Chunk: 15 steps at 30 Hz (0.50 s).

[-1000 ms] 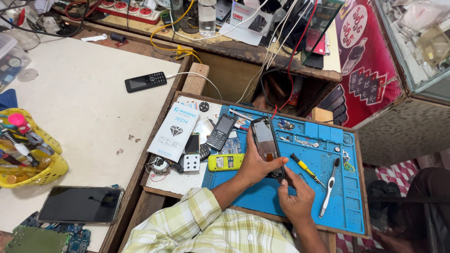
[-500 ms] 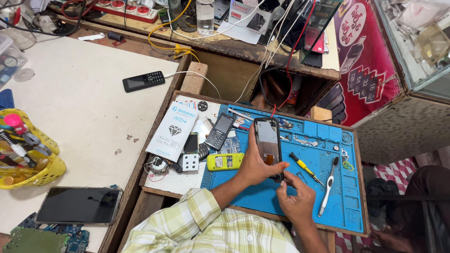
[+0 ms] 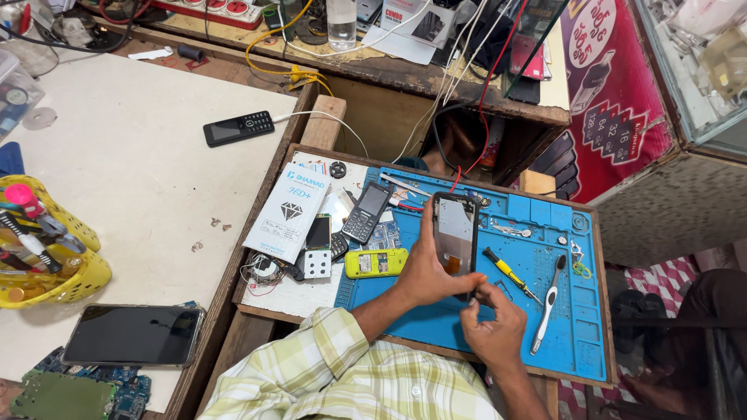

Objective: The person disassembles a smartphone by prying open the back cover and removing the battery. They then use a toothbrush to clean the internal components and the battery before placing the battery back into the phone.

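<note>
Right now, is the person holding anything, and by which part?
The left hand grips an opened smartphone by its lower left edge, above the blue mat. The right hand pinches at its bottom end; any tool there cannot be told.

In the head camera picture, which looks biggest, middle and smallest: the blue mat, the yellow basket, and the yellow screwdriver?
1. The blue mat looks biggest by far.
2. The yellow basket, though it is cut off by the picture's left edge.
3. The yellow screwdriver looks smallest, lying on the mat beside the opened phone that the left hand holds.
</note>
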Each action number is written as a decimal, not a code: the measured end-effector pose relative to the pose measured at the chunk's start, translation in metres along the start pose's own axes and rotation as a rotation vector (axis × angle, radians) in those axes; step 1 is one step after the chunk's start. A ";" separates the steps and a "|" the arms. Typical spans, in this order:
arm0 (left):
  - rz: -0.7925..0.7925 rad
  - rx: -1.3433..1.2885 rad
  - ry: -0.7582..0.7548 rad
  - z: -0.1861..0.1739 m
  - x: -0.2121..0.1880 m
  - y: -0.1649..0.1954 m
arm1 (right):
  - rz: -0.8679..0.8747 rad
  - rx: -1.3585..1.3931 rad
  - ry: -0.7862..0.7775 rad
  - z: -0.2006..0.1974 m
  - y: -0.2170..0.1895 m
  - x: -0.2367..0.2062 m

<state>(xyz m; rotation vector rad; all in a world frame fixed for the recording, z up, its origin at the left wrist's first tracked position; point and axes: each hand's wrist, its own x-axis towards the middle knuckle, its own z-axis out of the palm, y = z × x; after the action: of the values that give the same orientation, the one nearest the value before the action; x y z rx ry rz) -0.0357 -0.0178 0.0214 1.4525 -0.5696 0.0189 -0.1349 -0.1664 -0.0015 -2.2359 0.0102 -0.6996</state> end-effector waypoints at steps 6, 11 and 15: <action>0.044 -0.038 0.002 0.000 -0.002 -0.001 | -0.033 0.059 -0.020 -0.002 0.001 0.001; 0.016 -0.009 -0.010 -0.002 -0.001 -0.002 | -0.023 0.148 -0.049 -0.001 0.013 -0.001; -0.032 0.054 -0.068 -0.002 0.001 0.002 | 0.113 0.293 -0.086 0.003 0.028 0.000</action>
<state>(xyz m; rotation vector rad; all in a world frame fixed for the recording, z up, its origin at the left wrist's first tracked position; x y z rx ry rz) -0.0349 -0.0163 0.0234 1.5196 -0.6052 -0.0413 -0.1279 -0.1839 -0.0222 -1.9653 -0.0078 -0.5077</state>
